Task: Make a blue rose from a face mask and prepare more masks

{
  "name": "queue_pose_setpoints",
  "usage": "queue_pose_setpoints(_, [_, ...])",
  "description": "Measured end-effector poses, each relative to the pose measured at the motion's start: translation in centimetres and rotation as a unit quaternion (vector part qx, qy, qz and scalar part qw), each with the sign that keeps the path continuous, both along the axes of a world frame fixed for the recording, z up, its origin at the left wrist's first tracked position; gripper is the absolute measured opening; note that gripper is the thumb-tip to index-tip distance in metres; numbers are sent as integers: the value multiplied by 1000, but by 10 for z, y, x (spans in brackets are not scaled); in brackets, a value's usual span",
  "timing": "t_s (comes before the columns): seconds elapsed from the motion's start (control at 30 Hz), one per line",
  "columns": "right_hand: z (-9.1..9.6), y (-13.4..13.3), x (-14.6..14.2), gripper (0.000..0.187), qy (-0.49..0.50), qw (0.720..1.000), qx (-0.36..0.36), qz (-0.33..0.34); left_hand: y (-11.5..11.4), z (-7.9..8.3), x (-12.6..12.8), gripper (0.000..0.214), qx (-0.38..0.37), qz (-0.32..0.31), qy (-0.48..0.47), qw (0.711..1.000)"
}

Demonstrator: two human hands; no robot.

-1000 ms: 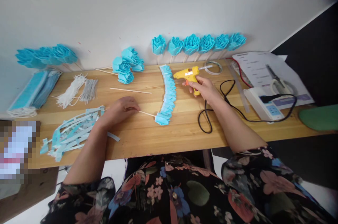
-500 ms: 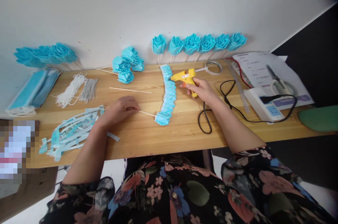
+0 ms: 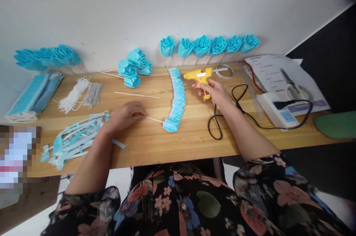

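My right hand (image 3: pixel 215 93) grips the handle of a yellow glue gun (image 3: pixel 198 76), its nozzle pointing left beside the upper part of a curved strip of overlapping blue petals (image 3: pixel 177 97) lying on the wooden table (image 3: pixel 155 141). My left hand (image 3: pixel 126 115) rests on the table with its fingers pinched on a thin wooden stick (image 3: pixel 155 120) whose tip meets the strip's lower end. The gun's black cord (image 3: pixel 219 126) loops behind my right wrist.
Finished blue paper roses (image 3: pixel 211 45) lean on the wall, more (image 3: pixel 46 56) at the far left and a loose cluster (image 3: pixel 133 67) between. Blue strip scraps (image 3: pixel 75 137), white elastics (image 3: pixel 73 95), stacked face masks (image 3: pixel 33 95), a spare stick (image 3: pixel 137 95), tape ring (image 3: pixel 225 71), white device (image 3: pixel 278 111), papers with scissors (image 3: pixel 289 80).
My right hand carried the glue gun left to the petal strip, then drew it back a little to the right. The left hand stayed still on the stick.
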State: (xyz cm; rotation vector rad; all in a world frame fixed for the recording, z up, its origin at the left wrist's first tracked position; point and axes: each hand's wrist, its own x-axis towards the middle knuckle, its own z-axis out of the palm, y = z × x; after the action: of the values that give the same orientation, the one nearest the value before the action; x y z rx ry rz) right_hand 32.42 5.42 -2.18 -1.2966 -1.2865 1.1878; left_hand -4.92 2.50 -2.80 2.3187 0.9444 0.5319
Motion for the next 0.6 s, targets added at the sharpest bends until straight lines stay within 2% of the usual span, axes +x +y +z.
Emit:
queue_pose_setpoints(0.27, [1, 1, -6, 33, -110, 994, 5, 26, -1, 1, 1, 21, -9, 9, 1, 1000])
queue_pose_setpoints(0.6, [-1, 1, -6, 34, -110, 994, 4, 16, -1, 0, 1, 20, -1, 4, -4, 1000])
